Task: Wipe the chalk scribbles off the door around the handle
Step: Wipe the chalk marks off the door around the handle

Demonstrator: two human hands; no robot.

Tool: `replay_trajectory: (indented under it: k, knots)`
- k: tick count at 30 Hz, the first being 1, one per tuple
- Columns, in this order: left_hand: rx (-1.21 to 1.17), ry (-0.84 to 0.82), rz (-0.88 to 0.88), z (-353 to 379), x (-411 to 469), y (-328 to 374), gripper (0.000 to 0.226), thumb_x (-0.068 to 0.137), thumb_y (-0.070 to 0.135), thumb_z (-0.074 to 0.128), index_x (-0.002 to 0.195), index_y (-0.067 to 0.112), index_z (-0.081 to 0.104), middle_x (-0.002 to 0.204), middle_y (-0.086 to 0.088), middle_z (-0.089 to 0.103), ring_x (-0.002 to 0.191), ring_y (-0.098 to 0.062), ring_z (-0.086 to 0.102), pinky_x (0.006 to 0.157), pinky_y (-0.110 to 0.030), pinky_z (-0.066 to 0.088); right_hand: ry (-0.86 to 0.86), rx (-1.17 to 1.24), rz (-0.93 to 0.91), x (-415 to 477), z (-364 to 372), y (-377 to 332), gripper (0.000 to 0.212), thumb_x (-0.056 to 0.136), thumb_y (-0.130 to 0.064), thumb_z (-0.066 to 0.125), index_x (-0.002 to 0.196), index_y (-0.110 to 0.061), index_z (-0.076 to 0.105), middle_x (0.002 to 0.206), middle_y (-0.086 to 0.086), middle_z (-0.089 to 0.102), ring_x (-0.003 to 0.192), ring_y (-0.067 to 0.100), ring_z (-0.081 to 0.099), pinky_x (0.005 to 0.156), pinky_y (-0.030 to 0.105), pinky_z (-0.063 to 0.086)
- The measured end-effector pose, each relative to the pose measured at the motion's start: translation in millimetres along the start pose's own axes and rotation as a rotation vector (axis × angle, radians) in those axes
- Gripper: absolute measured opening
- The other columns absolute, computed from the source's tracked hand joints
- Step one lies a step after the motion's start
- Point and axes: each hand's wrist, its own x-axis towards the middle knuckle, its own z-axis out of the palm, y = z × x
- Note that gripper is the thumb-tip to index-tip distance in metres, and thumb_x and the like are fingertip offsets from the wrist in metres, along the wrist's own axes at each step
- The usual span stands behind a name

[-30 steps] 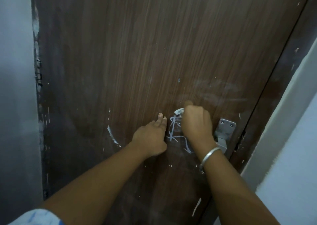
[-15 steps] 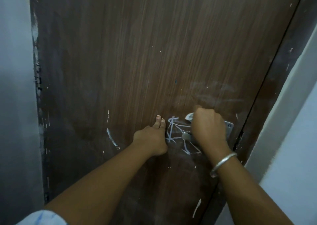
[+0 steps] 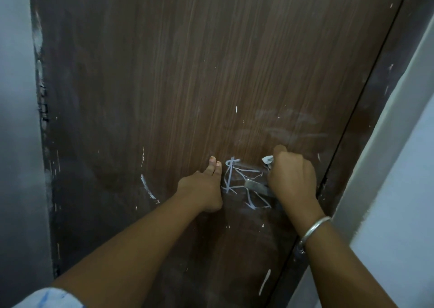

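**A:** Where is the chalk?

**B:** The chalk scribbles (image 3: 237,183) are white crossing lines on the brown door (image 3: 211,72). They sit left of and below the metal handle (image 3: 256,185), between the two hands.

**A:** How will they come off?

**B:** I'd judge them loose powder on a hard, smooth face. Light rubbing should lift them, but chalk smears, and a pale haze (image 3: 281,129) higher up the door looks like just that. The lines by the handle will be awkward. The lever is stiff and stands off the surface, so the wiper must be soft enough to slip beneath it.

**A:** And the wiper?

**B:** It's a small pale wad (image 3: 267,160), cloth or paper, I cannot tell which. It looks light and crumpled. Only a corner shows above the right hand (image 3: 293,178), whose grip is closed tight round it, over the handle's right end. It is best held bunched, with a clean fold pushed forward.

**A:** The other hand?

**B:** The left hand (image 3: 202,190) has nothing in its grip. Its fingers (image 3: 212,160) lie straight against the door, just left of the scribbles. A door may swing under pressure, so bracing it there seems sensible.
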Motion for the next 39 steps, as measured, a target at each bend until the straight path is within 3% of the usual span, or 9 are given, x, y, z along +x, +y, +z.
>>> replay_trajectory:
  k: [5, 8, 12, 19, 23, 27, 30, 33, 39]
  knots:
    - [0.047, 0.012, -0.022, 0, 0, 6, 0.092, 0.087, 0.028, 0.056, 0.148, 0.017, -0.013, 0.156, 0.0, -0.021, 0.144, -0.031, 0.015, 0.106, -0.047, 0.033, 0.069, 0.047, 0.007, -3, -6, 14, 0.005, 0.09, -0.012, 0.052, 0.089, -0.007, 0.051, 0.066, 0.01, 0.061, 0.05, 0.022, 0.049, 0.046, 0.026, 0.03]
    - [0.079, 0.021, -0.023, -1, 1, 3, 0.091, 0.087, 0.03, 0.054, 0.148, 0.018, -0.012, 0.157, 0.003, -0.02, 0.144, -0.031, 0.015, 0.103, -0.046, 0.034, 0.195, 0.063, 0.055, 3, -16, 23, 0.007, 0.084, -0.007, 0.06, 0.084, -0.001, 0.057, 0.06, 0.016, 0.06, 0.045, 0.021, 0.041, 0.045, 0.022, 0.02]
    - [0.083, 0.016, -0.026, 2, 2, 1, 0.092, 0.086, 0.029, 0.054, 0.148, 0.02, -0.013, 0.156, 0.004, -0.021, 0.144, -0.03, 0.013, 0.104, -0.047, 0.033, 0.23, 0.042, 0.151, 0, -25, 41, 0.007, 0.081, -0.003, 0.063, 0.084, 0.002, 0.058, 0.059, 0.02, 0.059, 0.047, 0.031, 0.054, 0.047, 0.015, 0.01]
    - [0.054, -0.007, 0.003, 1, 4, -3, 0.092, 0.086, 0.024, 0.055, 0.148, 0.021, -0.014, 0.156, 0.004, -0.022, 0.144, -0.031, 0.01, 0.107, -0.047, 0.031, 0.232, 0.105, 0.374, -11, -17, 49, 0.01, 0.089, -0.004, 0.049, 0.096, 0.001, 0.053, 0.072, 0.027, 0.06, 0.059, 0.038, 0.055, 0.05, 0.028, 0.024]
    - [0.032, -0.02, 0.016, 1, 4, -5, 0.094, 0.085, 0.02, 0.057, 0.147, 0.02, -0.014, 0.156, 0.002, -0.023, 0.144, -0.033, 0.009, 0.11, -0.048, 0.029, 0.231, 0.176, 0.323, -12, -17, 38, 0.014, 0.088, -0.007, 0.056, 0.099, 0.002, 0.059, 0.075, 0.023, 0.058, 0.058, 0.024, 0.039, 0.053, 0.025, 0.026]
    - [0.034, -0.007, 0.014, 3, 4, -4, 0.094, 0.085, 0.021, 0.056, 0.147, 0.019, -0.014, 0.156, 0.002, -0.022, 0.144, -0.032, 0.01, 0.109, -0.047, 0.03, 0.182, 0.088, 0.124, -6, -20, 26, 0.021, 0.088, -0.002, 0.053, 0.106, 0.0, 0.062, 0.089, 0.021, 0.063, 0.073, 0.031, 0.057, 0.061, 0.033, 0.045]
    - [0.059, -0.001, -0.004, 2, 4, -2, 0.093, 0.086, 0.022, 0.055, 0.147, 0.019, -0.015, 0.156, 0.002, -0.022, 0.144, -0.031, 0.01, 0.108, -0.047, 0.031, 0.016, -0.021, -0.021, 2, -17, 7, 0.019, 0.089, -0.005, 0.046, 0.103, -0.007, 0.059, 0.091, 0.013, 0.064, 0.082, 0.03, 0.06, 0.065, 0.034, 0.044]
    - [0.091, 0.008, -0.021, 1, 3, 0, 0.092, 0.086, 0.021, 0.054, 0.148, 0.018, -0.014, 0.157, 0.001, -0.02, 0.145, -0.031, 0.008, 0.107, -0.047, 0.031, -0.059, -0.059, 0.021, -1, -15, -3, 0.01, 0.087, -0.008, 0.05, 0.088, -0.01, 0.06, 0.08, 0.01, 0.066, 0.074, 0.029, 0.064, 0.055, 0.03, 0.036]
    - [0.043, -0.012, -0.002, -3, -1, 0, 0.09, 0.087, 0.019, 0.052, 0.148, 0.017, -0.013, 0.157, 0.001, -0.02, 0.145, -0.031, 0.009, 0.111, -0.047, 0.029, -0.042, 0.008, 0.094, -6, -4, -8, 0.009, 0.084, -0.004, 0.055, 0.078, -0.009, 0.058, 0.076, 0.011, 0.067, 0.071, 0.028, 0.065, 0.056, 0.028, 0.034]
